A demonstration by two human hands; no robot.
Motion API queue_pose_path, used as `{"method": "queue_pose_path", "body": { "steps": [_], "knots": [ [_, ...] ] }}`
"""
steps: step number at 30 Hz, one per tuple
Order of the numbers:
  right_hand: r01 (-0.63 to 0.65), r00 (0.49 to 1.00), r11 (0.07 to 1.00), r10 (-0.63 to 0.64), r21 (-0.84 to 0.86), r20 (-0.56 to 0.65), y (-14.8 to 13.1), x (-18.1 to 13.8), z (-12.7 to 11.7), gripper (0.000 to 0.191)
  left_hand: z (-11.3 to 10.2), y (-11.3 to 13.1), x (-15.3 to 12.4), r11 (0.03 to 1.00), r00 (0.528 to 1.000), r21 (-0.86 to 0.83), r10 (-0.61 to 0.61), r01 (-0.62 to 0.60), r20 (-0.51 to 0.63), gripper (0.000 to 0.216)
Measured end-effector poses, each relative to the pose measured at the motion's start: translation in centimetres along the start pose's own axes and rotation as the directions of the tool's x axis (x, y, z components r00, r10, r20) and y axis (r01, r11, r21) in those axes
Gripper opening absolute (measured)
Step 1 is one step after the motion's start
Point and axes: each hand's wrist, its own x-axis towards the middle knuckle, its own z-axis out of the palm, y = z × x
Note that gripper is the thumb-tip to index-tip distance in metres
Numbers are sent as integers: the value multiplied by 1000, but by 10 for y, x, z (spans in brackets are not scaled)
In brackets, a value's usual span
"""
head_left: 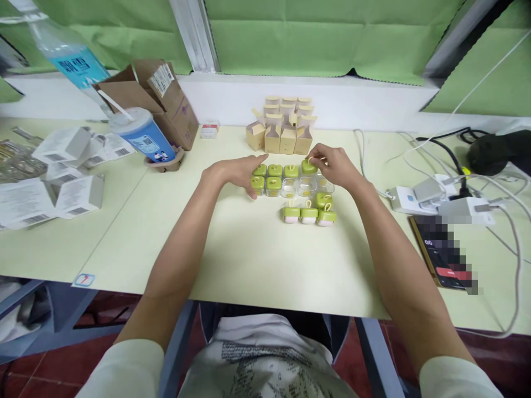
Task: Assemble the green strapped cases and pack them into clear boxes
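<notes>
Small green-lidded cases sit in a clear tray (290,190) at the middle of the pale table. My left hand (236,172) rests at the tray's left end, fingers curled against the green cases (267,178) there. My right hand (334,164) pinches one green case (309,166) at the tray's far right corner. Three more green cases with pink bases (308,213) stand in a row in front of the tray, and another (322,199) sits just behind them.
Small tan cartons (282,132) are stacked behind the tray. A blue cup (143,135), a cardboard box (166,99) and white boxes (62,177) lie at the left. A power strip with cables (440,199) and a phone (446,251) lie at the right.
</notes>
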Motion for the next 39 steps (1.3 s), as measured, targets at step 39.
{"method": "queue_pose_path", "body": {
  "steps": [39],
  "knots": [
    [-165, 976, 986, 168, -32, 140, 6, 0, 3, 18, 0, -6, 5, 995, 998, 72, -60, 62, -33, 110]
  ]
}}
